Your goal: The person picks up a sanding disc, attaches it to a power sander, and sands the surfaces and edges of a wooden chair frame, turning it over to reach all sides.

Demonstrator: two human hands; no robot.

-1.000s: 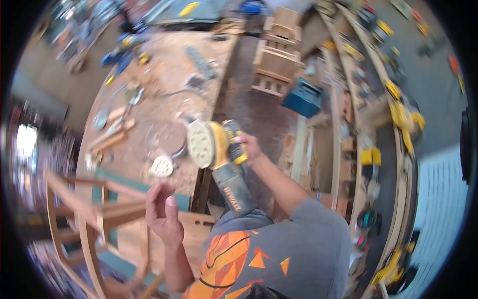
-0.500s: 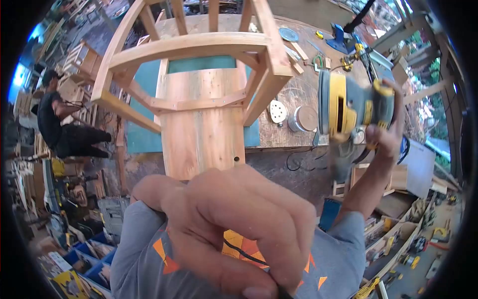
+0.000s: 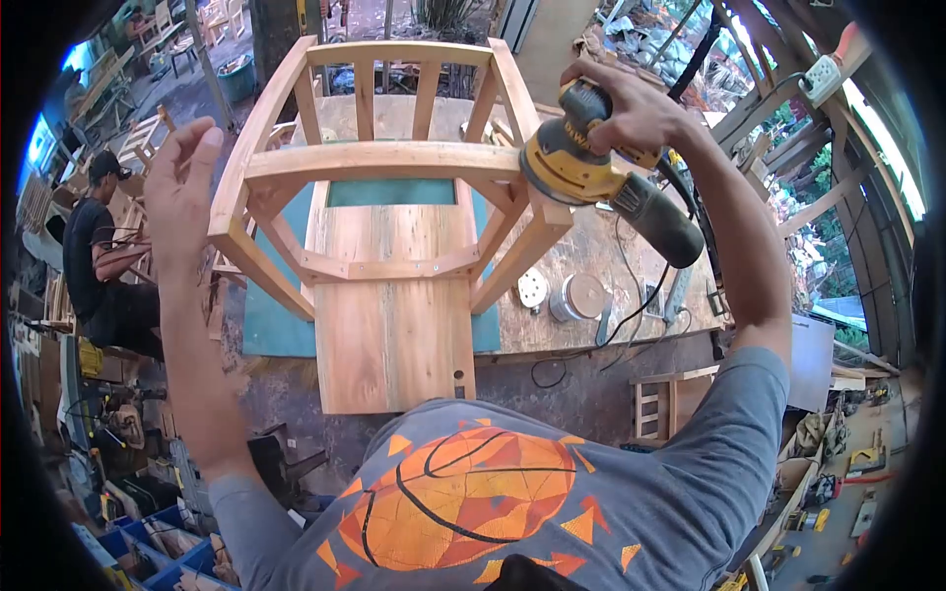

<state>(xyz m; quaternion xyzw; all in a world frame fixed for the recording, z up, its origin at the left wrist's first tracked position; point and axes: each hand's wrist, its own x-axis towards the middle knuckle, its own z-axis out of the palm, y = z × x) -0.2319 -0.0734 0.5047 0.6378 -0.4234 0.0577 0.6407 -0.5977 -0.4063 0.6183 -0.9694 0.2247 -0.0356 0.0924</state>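
Observation:
My right hand (image 3: 636,118) grips the body of a yellow and black random orbital sander (image 3: 572,163), its black dust canister (image 3: 660,222) hanging to the right. The sander's disc is right at the right front corner of a wooden chair frame (image 3: 394,158), over the joint of rail and leg. My left hand (image 3: 179,192) is raised beside the frame's left side, fingers loosely bent and apart, holding nothing. The chair's wide plank panel (image 3: 394,325) reaches toward me, over a green mat (image 3: 281,330).
On the workbench (image 3: 522,330), right of the chair, are a round tin (image 3: 579,297), a white perforated disc (image 3: 532,288) and a cord. A person in dark clothes (image 3: 103,251) sits at the left. Blue bins (image 3: 158,537) stand lower left, a small wooden crate (image 3: 670,399) lower right.
My left hand has gone from close before the camera to the frame's left side. The right hand has brought the sander leftward to the frame's corner, tilting it.

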